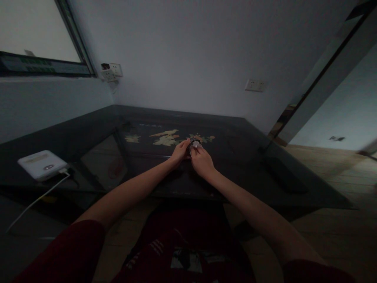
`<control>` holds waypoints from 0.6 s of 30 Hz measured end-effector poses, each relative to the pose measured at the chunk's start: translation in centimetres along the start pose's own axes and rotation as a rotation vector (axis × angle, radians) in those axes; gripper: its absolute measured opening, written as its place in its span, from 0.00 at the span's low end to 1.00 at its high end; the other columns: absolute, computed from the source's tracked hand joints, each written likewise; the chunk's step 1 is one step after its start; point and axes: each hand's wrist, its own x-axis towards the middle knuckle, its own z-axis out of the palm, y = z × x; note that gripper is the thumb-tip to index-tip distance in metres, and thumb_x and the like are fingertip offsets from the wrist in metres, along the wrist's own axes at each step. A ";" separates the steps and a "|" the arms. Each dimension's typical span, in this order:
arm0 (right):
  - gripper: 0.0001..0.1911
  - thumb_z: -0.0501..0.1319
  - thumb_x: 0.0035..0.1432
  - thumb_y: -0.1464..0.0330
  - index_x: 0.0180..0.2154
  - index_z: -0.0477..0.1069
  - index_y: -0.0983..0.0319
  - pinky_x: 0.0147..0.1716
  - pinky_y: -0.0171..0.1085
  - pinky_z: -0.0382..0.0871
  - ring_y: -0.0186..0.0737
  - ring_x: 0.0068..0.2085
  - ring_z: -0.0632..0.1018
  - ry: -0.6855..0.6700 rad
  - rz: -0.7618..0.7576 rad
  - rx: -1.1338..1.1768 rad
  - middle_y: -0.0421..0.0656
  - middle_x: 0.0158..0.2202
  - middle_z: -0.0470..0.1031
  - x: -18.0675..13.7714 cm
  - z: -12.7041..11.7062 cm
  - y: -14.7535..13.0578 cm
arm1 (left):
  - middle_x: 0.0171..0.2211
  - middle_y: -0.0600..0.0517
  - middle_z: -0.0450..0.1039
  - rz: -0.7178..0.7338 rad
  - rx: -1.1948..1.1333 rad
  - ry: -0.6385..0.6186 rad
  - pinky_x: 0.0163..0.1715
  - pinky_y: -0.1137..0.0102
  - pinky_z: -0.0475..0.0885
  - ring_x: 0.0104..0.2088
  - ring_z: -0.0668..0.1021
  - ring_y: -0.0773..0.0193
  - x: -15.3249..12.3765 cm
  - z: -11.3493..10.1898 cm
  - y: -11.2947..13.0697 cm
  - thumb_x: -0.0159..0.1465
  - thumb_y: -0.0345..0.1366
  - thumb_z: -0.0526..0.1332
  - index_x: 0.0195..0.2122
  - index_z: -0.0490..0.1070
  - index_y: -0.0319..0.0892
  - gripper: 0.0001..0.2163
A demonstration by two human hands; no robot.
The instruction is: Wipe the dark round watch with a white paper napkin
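Note:
Both hands meet above the dark glass tabletop (232, 157), near its middle. My left hand (179, 152) is closed round the left side of a small dark object (193, 140) with a shiny edge; its kind is too small and dim to make out. My right hand (202, 161) pinches a small white piece (196, 145), like tissue or cloth, against that object. The fingers hide most of both things.
A white box-shaped device (43, 164) with a plugged-in white cable (38, 201) sits at the table's left. A dark flat oblong item (284, 175) lies at the right. Wall sockets (255, 85) are beyond the table, and a window (44, 65) is at upper left.

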 end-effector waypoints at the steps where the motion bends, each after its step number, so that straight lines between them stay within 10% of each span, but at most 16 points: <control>1: 0.20 0.49 0.64 0.76 0.55 0.65 0.77 0.58 0.47 0.63 0.53 0.56 0.71 0.031 0.003 0.015 0.64 0.52 0.73 0.0 0.3 0.1 | 0.28 0.53 0.72 0.000 0.007 -0.003 0.21 0.77 0.70 0.23 0.73 0.70 0.0 0.0 0.0 0.60 0.51 0.62 0.39 0.73 0.41 0.17; 18: 0.20 0.55 0.60 0.72 0.54 0.68 0.68 0.54 0.48 0.67 0.50 0.51 0.75 0.040 -0.047 0.447 0.56 0.50 0.75 0.3 0.8 2.0 | 0.28 0.51 0.75 -0.064 -0.077 -0.027 0.23 0.74 0.72 0.23 0.75 0.68 -0.6 -0.1 0.9 0.64 0.49 0.58 0.40 0.73 0.39 0.17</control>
